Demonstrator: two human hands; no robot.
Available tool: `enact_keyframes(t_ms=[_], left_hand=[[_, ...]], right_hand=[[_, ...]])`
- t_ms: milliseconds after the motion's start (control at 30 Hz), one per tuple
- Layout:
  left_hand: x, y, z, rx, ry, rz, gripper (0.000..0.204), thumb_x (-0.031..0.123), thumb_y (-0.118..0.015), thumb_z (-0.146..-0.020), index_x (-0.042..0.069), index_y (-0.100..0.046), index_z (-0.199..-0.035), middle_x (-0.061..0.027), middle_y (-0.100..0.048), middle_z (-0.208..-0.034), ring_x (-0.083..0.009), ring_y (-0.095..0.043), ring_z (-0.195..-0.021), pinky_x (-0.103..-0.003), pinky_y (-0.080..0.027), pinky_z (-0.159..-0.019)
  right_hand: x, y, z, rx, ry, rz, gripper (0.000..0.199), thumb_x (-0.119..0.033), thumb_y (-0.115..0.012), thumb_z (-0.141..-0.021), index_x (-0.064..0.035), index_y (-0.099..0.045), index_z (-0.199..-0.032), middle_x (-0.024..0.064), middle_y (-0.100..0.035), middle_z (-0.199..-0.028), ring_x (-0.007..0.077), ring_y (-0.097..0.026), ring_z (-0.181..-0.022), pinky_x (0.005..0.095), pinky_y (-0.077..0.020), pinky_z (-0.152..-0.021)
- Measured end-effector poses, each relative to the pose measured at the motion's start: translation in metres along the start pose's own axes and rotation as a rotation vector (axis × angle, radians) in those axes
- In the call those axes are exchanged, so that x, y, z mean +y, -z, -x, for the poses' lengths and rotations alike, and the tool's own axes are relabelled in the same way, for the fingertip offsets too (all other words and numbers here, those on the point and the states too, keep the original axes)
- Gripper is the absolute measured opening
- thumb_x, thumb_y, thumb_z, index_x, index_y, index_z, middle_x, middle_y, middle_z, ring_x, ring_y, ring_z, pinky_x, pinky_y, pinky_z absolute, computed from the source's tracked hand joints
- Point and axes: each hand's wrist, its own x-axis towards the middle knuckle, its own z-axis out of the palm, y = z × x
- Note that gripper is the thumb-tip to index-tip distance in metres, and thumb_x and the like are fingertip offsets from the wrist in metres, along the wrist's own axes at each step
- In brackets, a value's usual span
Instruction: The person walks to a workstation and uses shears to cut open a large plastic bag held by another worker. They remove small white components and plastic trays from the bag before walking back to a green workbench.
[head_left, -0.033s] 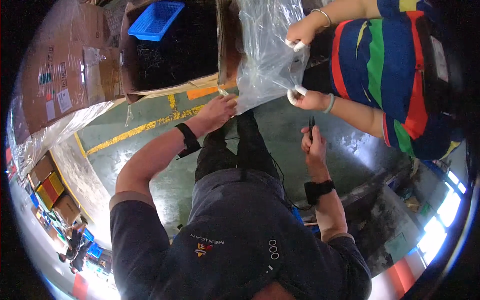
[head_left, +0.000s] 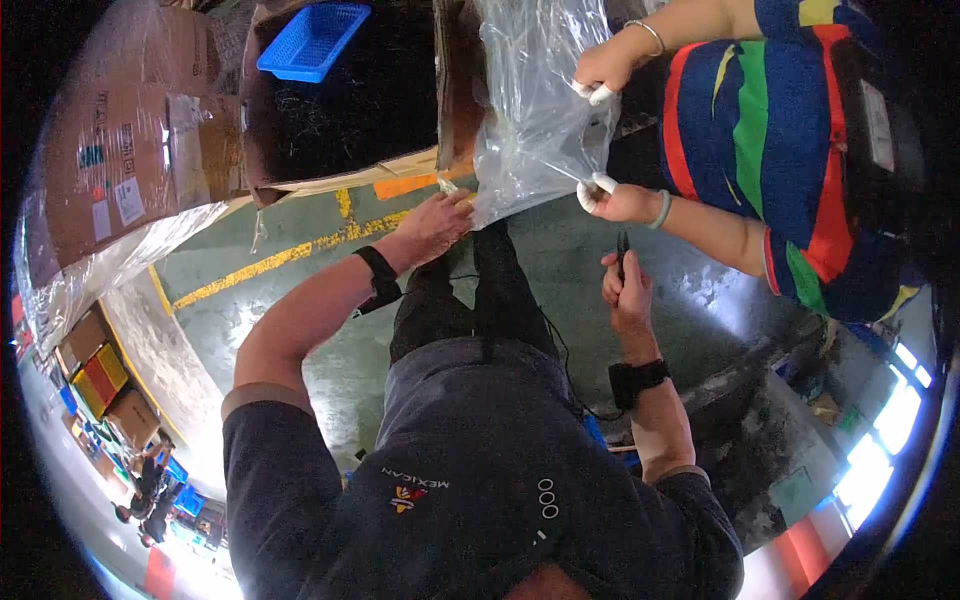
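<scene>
A clear plastic sheet (head_left: 535, 130) hangs beside a large open carton. The fingers of my left hand (head_left: 436, 226) are closed on its lower left corner. To the right, my right hand (head_left: 630, 295) is closed round a slim dark pointed tool (head_left: 623, 256); its exact kind is too small to tell. The tool points up toward the sheet and is apart from it. A co-worker's upper hand (head_left: 612, 66) and lower hand (head_left: 628, 204), with white coverings on some fingertips, pinch the sheet's right side.
The open carton (head_left: 437, 90) has a dark interior, with a blue plastic basket (head_left: 300, 45) in it. Plastic-wrapped cartons (head_left: 120, 150) stand at the left. A yellow line (head_left: 245, 275) crosses the green floor (head_left: 330, 300). The co-worker in a striped shirt (head_left: 752, 130) stands at the right.
</scene>
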Motion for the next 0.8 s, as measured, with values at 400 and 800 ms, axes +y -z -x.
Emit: enact_keyframes(t_ms=[400,800], left_hand=[[0.013,0.029,-0.012,0.063,0.416,0.776,0.033,0.03,-0.063,-0.085,0.003,-0.061,-0.103,-0.015,-0.06,-0.101,-0.0293,-0.058,-0.102,-0.041,-0.046,-0.088],[-0.017,-0.009,-0.14,0.147,0.841,1.381,0.037,0.034,-0.058,-0.084,-0.002,-0.067,-0.089,-0.0202,-0.066,-0.077,-0.0276,-0.067,-0.071,-0.037,-0.051,-0.065]], right_hand=[[-0.009,-0.03,-0.002,-0.179,0.015,0.171,0.039,-0.035,-0.043,-0.101,-0.0021,-0.06,-0.089,-0.006,-0.037,-0.054,0.0033,-0.032,-0.045,0.0216,-0.0253,-0.043],[-0.019,-0.049,0.009,-0.201,-0.019,0.187,0.039,-0.034,-0.042,-0.101,-0.0023,-0.061,-0.089,-0.0067,-0.035,-0.055,0.0038,-0.031,-0.047,0.0235,-0.025,-0.045]])
